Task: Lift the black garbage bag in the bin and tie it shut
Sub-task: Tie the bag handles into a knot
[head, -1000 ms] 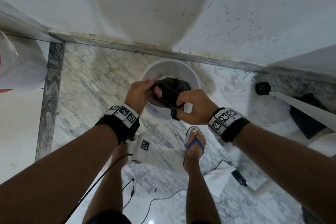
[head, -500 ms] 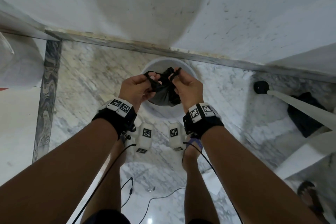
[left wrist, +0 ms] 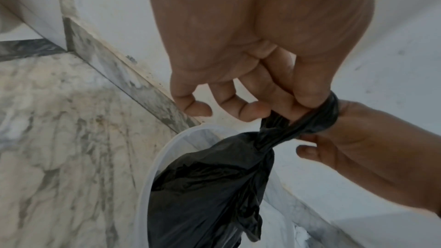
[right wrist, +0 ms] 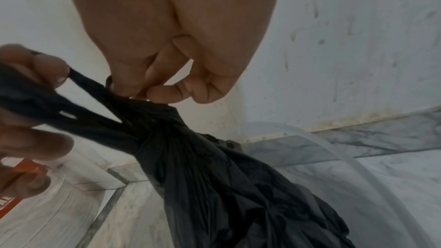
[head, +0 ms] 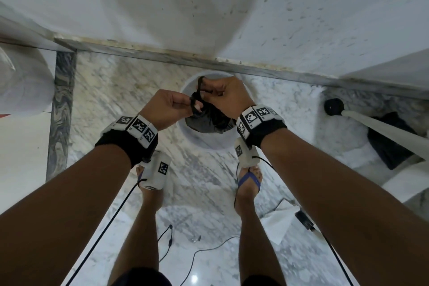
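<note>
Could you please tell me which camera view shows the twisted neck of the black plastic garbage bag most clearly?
The left wrist view: the twisted neck of the black plastic garbage bag shows sharp and unobstructed. The right wrist view shows it darker and blurrier. The head view shows it small, between both hands.

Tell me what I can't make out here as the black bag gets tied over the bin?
- What the garbage bag holds: opaque plastic, every view.
- The bin floor: head view, covered by the bag and both hands.
- Whether the knot is finished: the right hand and the blurred left hand cover the ends.
- Orange object: right wrist view, blurred, cut by the edge.
</note>
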